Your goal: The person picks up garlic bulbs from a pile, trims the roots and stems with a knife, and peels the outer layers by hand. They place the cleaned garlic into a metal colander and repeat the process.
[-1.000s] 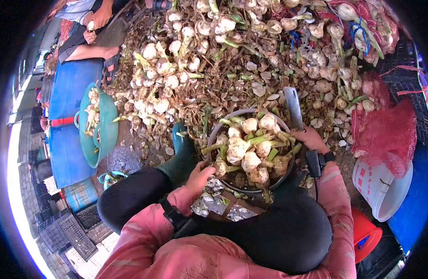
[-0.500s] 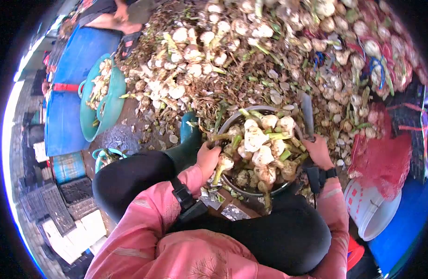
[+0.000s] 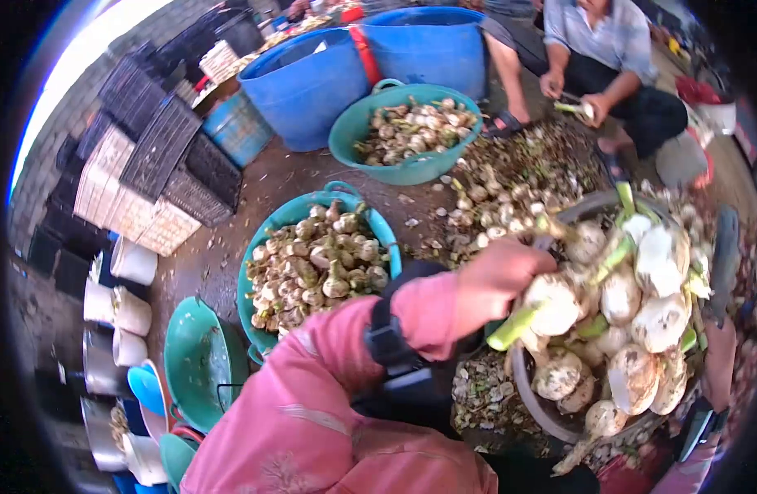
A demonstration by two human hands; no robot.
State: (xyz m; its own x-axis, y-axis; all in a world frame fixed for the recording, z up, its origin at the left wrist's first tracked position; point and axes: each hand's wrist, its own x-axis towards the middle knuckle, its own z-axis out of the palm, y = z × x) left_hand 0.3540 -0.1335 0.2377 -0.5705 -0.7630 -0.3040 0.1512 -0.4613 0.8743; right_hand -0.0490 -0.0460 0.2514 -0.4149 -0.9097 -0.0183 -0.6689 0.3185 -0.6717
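Note:
A round metal basin (image 3: 530,402) heaped with garlic bulbs (image 3: 621,296), with short green stem stubs, is between my two hands, raised above the littered floor. My left hand (image 3: 510,276) is closed on its left rim, beside a bulb with a cut green stem. My right hand (image 3: 719,354) is at the basin's right side, its fingers partly hidden. A grey knife blade (image 3: 726,251) sticks up from that hand.
A green tub (image 3: 395,239) full of garlic stands left of the basin. Behind it are another garlic-filled green tub (image 3: 345,144) and blue barrels (image 3: 304,103). A co-worker (image 3: 609,49) sits at the back right. Stacked crates (image 3: 197,181) and a green tub (image 3: 193,354) are at left.
My view has swung left toward the tubs and barrels. The basin of garlic has come up closer to me, held in both hands.

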